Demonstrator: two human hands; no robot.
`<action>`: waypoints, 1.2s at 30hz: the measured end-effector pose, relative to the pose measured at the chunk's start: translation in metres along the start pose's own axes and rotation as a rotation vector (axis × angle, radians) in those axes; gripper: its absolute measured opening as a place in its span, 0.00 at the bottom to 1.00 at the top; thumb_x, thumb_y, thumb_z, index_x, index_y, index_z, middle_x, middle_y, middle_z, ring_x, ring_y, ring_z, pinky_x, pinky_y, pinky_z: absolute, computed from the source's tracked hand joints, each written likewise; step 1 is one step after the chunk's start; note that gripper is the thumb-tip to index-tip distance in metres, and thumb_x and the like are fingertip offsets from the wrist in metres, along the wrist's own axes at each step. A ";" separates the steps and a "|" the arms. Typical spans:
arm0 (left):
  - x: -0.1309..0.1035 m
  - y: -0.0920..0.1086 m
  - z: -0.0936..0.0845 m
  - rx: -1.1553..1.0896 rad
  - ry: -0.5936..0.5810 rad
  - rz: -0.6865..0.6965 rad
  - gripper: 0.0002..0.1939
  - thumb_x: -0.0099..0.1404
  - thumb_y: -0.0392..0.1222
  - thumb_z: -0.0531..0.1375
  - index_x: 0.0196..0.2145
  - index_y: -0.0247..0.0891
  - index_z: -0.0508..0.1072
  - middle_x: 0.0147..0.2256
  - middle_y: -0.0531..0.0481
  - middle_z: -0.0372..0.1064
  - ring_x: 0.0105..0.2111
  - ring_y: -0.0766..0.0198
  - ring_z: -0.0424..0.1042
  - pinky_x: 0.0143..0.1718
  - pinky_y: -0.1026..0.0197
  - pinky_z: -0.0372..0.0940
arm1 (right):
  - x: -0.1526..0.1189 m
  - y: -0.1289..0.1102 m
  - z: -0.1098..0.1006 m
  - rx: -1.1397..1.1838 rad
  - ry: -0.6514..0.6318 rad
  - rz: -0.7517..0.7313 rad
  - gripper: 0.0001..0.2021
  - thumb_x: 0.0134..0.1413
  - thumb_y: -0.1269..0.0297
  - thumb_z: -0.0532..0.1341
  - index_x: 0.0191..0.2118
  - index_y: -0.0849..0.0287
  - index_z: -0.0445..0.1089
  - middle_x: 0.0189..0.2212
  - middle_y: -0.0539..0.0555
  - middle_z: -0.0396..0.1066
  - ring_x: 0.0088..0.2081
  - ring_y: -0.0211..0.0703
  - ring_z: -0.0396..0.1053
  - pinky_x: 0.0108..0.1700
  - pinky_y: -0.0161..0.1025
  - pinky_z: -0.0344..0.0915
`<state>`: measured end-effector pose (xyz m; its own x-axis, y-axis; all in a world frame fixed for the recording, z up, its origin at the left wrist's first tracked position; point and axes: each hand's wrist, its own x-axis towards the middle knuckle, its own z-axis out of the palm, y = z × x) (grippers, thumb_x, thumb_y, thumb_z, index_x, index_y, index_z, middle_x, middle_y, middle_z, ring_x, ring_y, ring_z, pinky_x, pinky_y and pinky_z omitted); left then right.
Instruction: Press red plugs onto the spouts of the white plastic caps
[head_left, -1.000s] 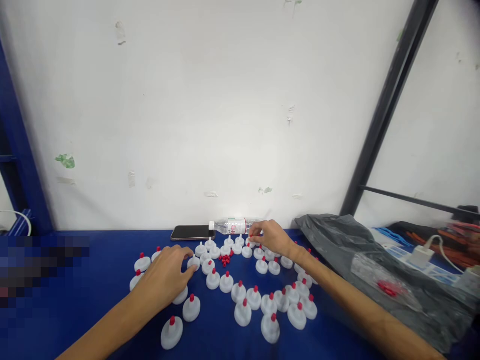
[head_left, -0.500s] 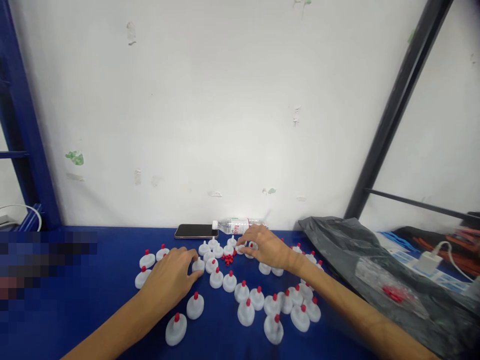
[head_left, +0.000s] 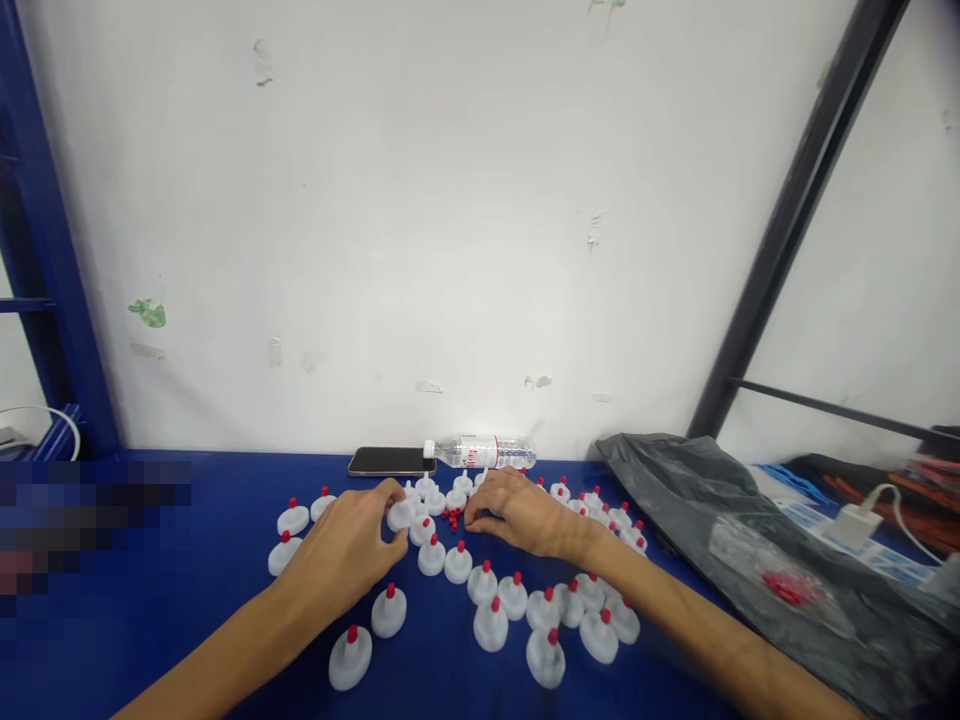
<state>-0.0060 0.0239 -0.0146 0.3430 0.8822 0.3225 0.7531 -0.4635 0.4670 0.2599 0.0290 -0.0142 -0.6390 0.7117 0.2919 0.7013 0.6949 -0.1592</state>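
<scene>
My left hand (head_left: 349, 540) pinches a white dome-shaped nozzle lid (head_left: 400, 515) between thumb and forefinger. The lid is tilted, with its round underside turned partly towards me. My right hand (head_left: 517, 512) is beside the small pile of red tip caps (head_left: 454, 518), thumb and fingers brought together at the pile's right edge. Whatever is between those fingertips is hidden. Behind the pile are white lids (head_left: 435, 500) with bare tips. A curving row of lids with red caps (head_left: 459, 563) stands in front of my hands.
At the wall lie a phone (head_left: 391, 461) and a clear plastic bottle (head_left: 480, 452) on its side. On the right, a dark plastic sheet (head_left: 675, 500) carries a clear bag of red caps (head_left: 784, 580). Two capped lids (head_left: 351, 658) stand near the front left.
My right hand has moved from the rear lids towards me, to the red pile, and its fingers have closed. My left hand has raised and tilted the bare-tipped lid.
</scene>
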 end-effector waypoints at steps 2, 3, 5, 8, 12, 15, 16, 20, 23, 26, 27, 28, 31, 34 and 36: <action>-0.002 0.004 -0.001 0.010 0.006 0.042 0.18 0.62 0.41 0.58 0.49 0.39 0.75 0.43 0.41 0.80 0.45 0.43 0.77 0.46 0.47 0.67 | 0.000 -0.002 -0.004 0.078 0.061 -0.004 0.04 0.64 0.64 0.65 0.39 0.54 0.78 0.38 0.50 0.80 0.43 0.44 0.74 0.52 0.42 0.63; -0.003 0.005 -0.001 0.019 0.015 0.067 0.19 0.63 0.41 0.57 0.51 0.39 0.75 0.45 0.41 0.79 0.47 0.44 0.77 0.47 0.46 0.68 | 0.000 -0.004 -0.006 0.143 0.098 0.005 0.05 0.64 0.63 0.64 0.39 0.54 0.78 0.37 0.50 0.80 0.41 0.43 0.74 0.50 0.41 0.64; -0.006 0.007 0.001 0.020 0.054 0.139 0.20 0.65 0.43 0.56 0.54 0.40 0.75 0.51 0.40 0.77 0.51 0.44 0.75 0.51 0.46 0.67 | 0.002 -0.010 -0.010 0.303 0.169 0.051 0.06 0.63 0.60 0.65 0.39 0.53 0.79 0.36 0.50 0.80 0.39 0.42 0.75 0.46 0.39 0.67; -0.009 0.010 0.003 0.014 0.099 0.249 0.20 0.69 0.47 0.55 0.55 0.43 0.75 0.53 0.41 0.74 0.50 0.45 0.75 0.45 0.48 0.71 | 0.005 -0.024 -0.014 0.505 0.266 0.131 0.07 0.62 0.58 0.66 0.39 0.53 0.79 0.36 0.49 0.80 0.40 0.42 0.76 0.45 0.38 0.68; -0.012 0.015 0.003 0.003 0.079 0.277 0.21 0.71 0.48 0.54 0.58 0.45 0.74 0.52 0.45 0.73 0.34 0.56 0.77 0.32 0.55 0.71 | 0.008 -0.038 -0.017 0.615 0.301 0.155 0.07 0.60 0.58 0.67 0.37 0.53 0.80 0.35 0.49 0.80 0.39 0.42 0.75 0.44 0.37 0.68; -0.014 0.019 0.002 -0.037 0.076 0.276 0.21 0.71 0.48 0.54 0.58 0.45 0.74 0.50 0.46 0.73 0.27 0.62 0.73 0.29 0.58 0.69 | 0.008 -0.040 -0.018 0.638 0.295 0.167 0.07 0.60 0.58 0.67 0.36 0.53 0.80 0.34 0.49 0.80 0.38 0.41 0.75 0.41 0.37 0.68; -0.014 0.020 0.002 -0.057 0.079 0.266 0.21 0.71 0.48 0.54 0.58 0.45 0.74 0.49 0.46 0.74 0.26 0.63 0.72 0.29 0.58 0.69 | 0.008 -0.039 -0.018 0.647 0.299 0.173 0.07 0.60 0.58 0.67 0.36 0.54 0.80 0.34 0.49 0.80 0.38 0.41 0.75 0.41 0.36 0.67; -0.014 0.021 0.002 -0.107 0.097 0.207 0.21 0.70 0.49 0.55 0.56 0.44 0.75 0.48 0.46 0.74 0.25 0.64 0.71 0.30 0.57 0.69 | 0.009 -0.034 -0.019 0.698 0.310 0.183 0.08 0.59 0.57 0.67 0.36 0.54 0.81 0.34 0.50 0.80 0.37 0.41 0.75 0.40 0.37 0.67; -0.013 0.020 0.001 -0.140 0.098 0.186 0.22 0.70 0.50 0.56 0.56 0.43 0.75 0.47 0.45 0.74 0.27 0.61 0.72 0.32 0.55 0.70 | 0.009 -0.035 -0.019 0.704 0.306 0.184 0.07 0.59 0.58 0.67 0.36 0.54 0.81 0.34 0.50 0.80 0.37 0.41 0.75 0.40 0.37 0.67; -0.012 0.021 0.001 -0.196 0.087 0.185 0.22 0.69 0.51 0.57 0.57 0.42 0.75 0.46 0.45 0.74 0.32 0.58 0.74 0.35 0.54 0.71 | 0.009 -0.040 -0.017 0.718 0.304 0.185 0.07 0.60 0.59 0.67 0.37 0.54 0.81 0.34 0.50 0.80 0.38 0.42 0.75 0.41 0.37 0.68; -0.012 0.021 0.001 -0.214 0.085 0.183 0.22 0.69 0.50 0.57 0.57 0.42 0.75 0.45 0.45 0.75 0.32 0.58 0.74 0.36 0.54 0.71 | 0.009 -0.041 -0.017 0.727 0.312 0.185 0.07 0.60 0.59 0.67 0.37 0.54 0.81 0.34 0.50 0.80 0.38 0.42 0.75 0.42 0.37 0.68; -0.012 0.022 0.001 -0.231 0.084 0.180 0.22 0.69 0.50 0.57 0.57 0.42 0.74 0.45 0.45 0.75 0.32 0.58 0.74 0.36 0.54 0.71 | 0.009 -0.043 -0.017 0.734 0.320 0.185 0.07 0.60 0.58 0.67 0.38 0.54 0.80 0.34 0.51 0.80 0.39 0.42 0.75 0.42 0.37 0.68; -0.013 0.025 0.000 -0.268 0.089 0.171 0.22 0.69 0.50 0.58 0.58 0.43 0.74 0.45 0.46 0.75 0.33 0.59 0.74 0.37 0.54 0.71 | 0.009 -0.045 -0.019 0.725 0.347 0.180 0.07 0.60 0.58 0.66 0.37 0.55 0.80 0.35 0.51 0.80 0.39 0.43 0.75 0.41 0.38 0.67; -0.014 0.028 -0.001 -0.276 0.095 0.168 0.22 0.70 0.51 0.58 0.57 0.43 0.74 0.46 0.46 0.76 0.33 0.58 0.74 0.37 0.55 0.71 | 0.010 -0.044 -0.021 0.719 0.364 0.193 0.07 0.60 0.59 0.67 0.36 0.56 0.80 0.33 0.51 0.79 0.37 0.42 0.75 0.39 0.37 0.66; -0.014 0.028 -0.001 -0.263 0.106 0.171 0.22 0.70 0.51 0.57 0.57 0.42 0.75 0.46 0.45 0.76 0.35 0.57 0.74 0.39 0.53 0.71 | 0.010 -0.043 -0.021 0.721 0.371 0.211 0.08 0.60 0.58 0.67 0.36 0.56 0.79 0.33 0.51 0.79 0.36 0.42 0.74 0.38 0.37 0.66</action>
<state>0.0091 -0.0013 -0.0052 0.3817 0.7825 0.4919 0.5140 -0.6220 0.5906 0.2301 0.0038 0.0153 -0.2830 0.8416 0.4600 0.3395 0.5364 -0.7727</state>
